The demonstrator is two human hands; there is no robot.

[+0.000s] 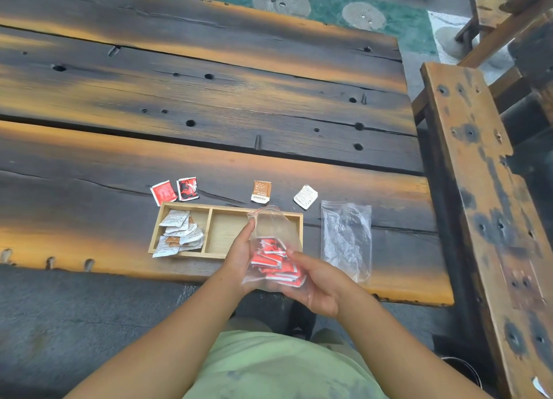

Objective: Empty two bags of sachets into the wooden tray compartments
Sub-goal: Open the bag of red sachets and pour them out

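Beyond our hands the wooden tray (179, 205) lies crosswise, its right compartment (227, 234) bare just past the bag of red sachets (276, 261), which our left hand (239, 255) and right hand (317, 282) clasp, mouth pointing away.

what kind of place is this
Probably a rustic café or outdoor seating area: a heavy charred-plank table, a matching wooden bench, and a wooden tray of condiment-style sachets.

Print on sachets (261, 191) beside wooden tray (211, 207) too small, blurred; no text legible.
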